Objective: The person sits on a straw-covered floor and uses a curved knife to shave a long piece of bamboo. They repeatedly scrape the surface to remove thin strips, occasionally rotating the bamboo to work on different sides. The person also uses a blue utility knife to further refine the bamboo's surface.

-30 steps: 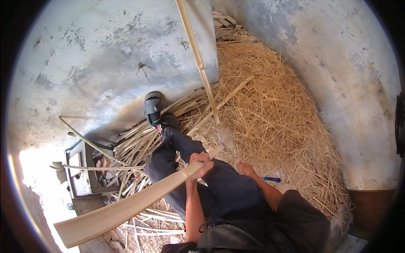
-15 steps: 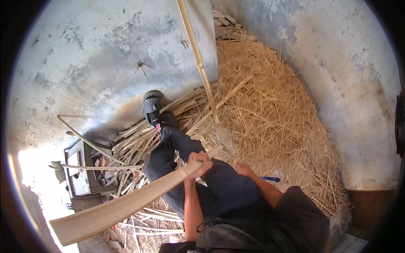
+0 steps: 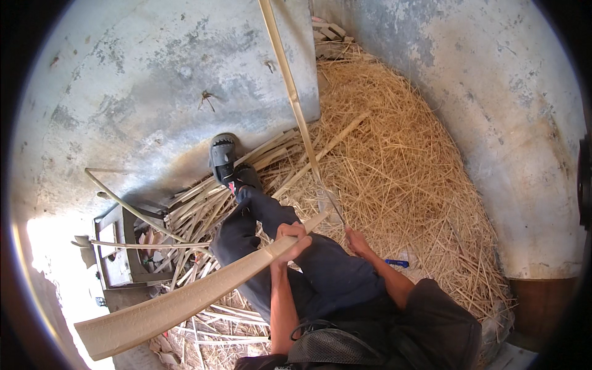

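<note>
A wide, pale bamboo slat (image 3: 185,296) runs from the lower left up across my thighs. My left hand (image 3: 293,240) is wrapped round it near its narrow far end. My right hand (image 3: 357,241) is closed on a knife; its handle is mostly hidden in the fingers. The thin knife blade (image 3: 335,207) points up and left, just beyond the slat's tip. A long, narrow bamboo strip (image 3: 295,102) comes down from the top edge and ends near the blade. Whether blade and strip touch, I cannot tell.
Straw-like shavings (image 3: 401,148) cover the floor at right. Split bamboo sticks (image 3: 197,209) lie at left beside a wooden frame (image 3: 117,246). A blue tool (image 3: 396,263) lies near my right forearm. Walls (image 3: 154,74) rise ahead and at right; my slippered foot (image 3: 222,159) is near one.
My right hand has shifted slightly up, and the knife blade has changed its angle near the strip's end. My left hand and the slat have barely moved.
</note>
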{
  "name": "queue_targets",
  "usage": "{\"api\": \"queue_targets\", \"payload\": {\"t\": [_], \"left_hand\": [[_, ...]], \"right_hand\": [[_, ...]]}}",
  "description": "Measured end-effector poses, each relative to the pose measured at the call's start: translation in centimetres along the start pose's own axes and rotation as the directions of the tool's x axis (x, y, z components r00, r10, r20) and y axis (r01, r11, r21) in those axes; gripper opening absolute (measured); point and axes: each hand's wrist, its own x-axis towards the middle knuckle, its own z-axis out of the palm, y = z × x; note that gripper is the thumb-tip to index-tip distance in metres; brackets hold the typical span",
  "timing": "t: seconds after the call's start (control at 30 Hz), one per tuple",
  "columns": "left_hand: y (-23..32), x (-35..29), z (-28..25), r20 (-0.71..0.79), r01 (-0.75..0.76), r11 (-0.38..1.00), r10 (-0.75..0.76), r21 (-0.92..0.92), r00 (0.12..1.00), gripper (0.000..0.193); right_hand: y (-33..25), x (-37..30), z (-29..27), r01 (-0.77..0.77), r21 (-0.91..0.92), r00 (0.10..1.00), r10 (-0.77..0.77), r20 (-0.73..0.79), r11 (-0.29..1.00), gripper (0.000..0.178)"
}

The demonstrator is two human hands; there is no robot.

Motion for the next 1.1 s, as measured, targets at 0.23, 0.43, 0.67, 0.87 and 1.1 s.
{"api": "queue_targets", "payload": {"t": [0.23, 0.43, 0.67, 0.87, 1.1], "left_hand": [[0.5, 0.3, 0.3, -0.002, 0.036, 0.999, -0.036, 0.004, 0.999, 0.031], [0.4, -0.3, 0.0, -0.003, 0.053, 0.998, -0.053, -0.019, 0.999, 0.033], [0.4, 1.9, 1.2, 0.039, 0.047, 0.994, -0.043, -0.094, 0.998, 0.034], [0.2, -0.1, 0.0, -0.026, 0.058, 0.998, -0.058, -0.011, 0.998, 0.033], [0.1, 0.9, 0.8, -0.006, -0.023, 0.997, 0.023, 0.076, 1.0, 0.031]], "right_hand": [[3.2, 1.0, 1.9, 0.162, -0.228, 0.98, -0.184, -0.08, 0.96, 0.087], [5.3, 1.1, 1.4, -0.147, -0.382, 0.985, 0.101, -0.139, 0.912, 0.093], [11.3, 5.5, 0.2, -0.18, 0.236, 0.983, 0.166, 0.077, 0.955, 0.087], [1.2, 0.0, 1.6, 0.272, -0.266, 0.945, -0.309, -0.106, 0.925, 0.083], [10.8, 3.4, 1.1, 0.052, -0.367, 0.951, -0.158, -0.264, 0.929, 0.083]]}}
